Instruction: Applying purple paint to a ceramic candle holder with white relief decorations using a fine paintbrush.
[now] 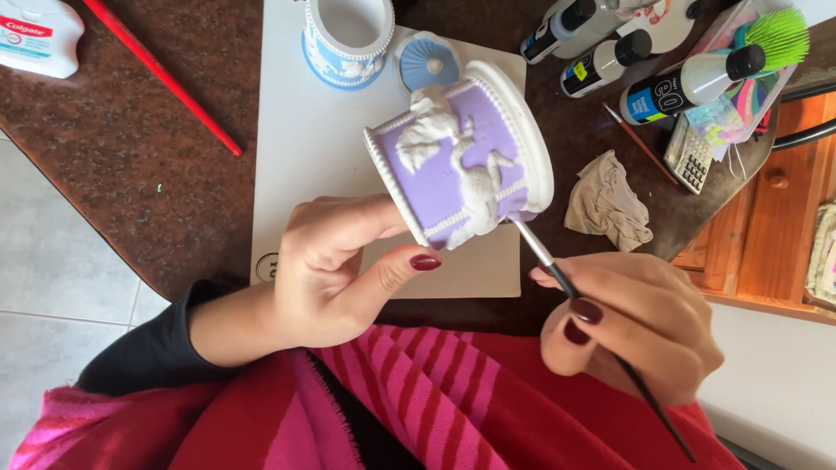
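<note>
Over a brown table (131,148) with a white board (305,148), my left hand (335,261) clamps the purple pot (461,157), tilted above it. My right hand (631,322) pinches a brush (557,274), tip touching the pot's lower edge.

The brown speckled worktop (131,148) carries a white board (300,165) at centre, a red stick (161,74) at ten o'clock, paint bottles (644,65) at one o'clock and a crumpled cloth (608,202) at three.

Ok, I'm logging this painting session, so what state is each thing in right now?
Purple pot: tilted, held by left hand, part-painted.
Brush: in right hand, tip at pot.
Blue pot: upright, open.
Blue lid: off, beside it.
Paint bottles: capped, lying down.
Rag: crumpled.
</note>
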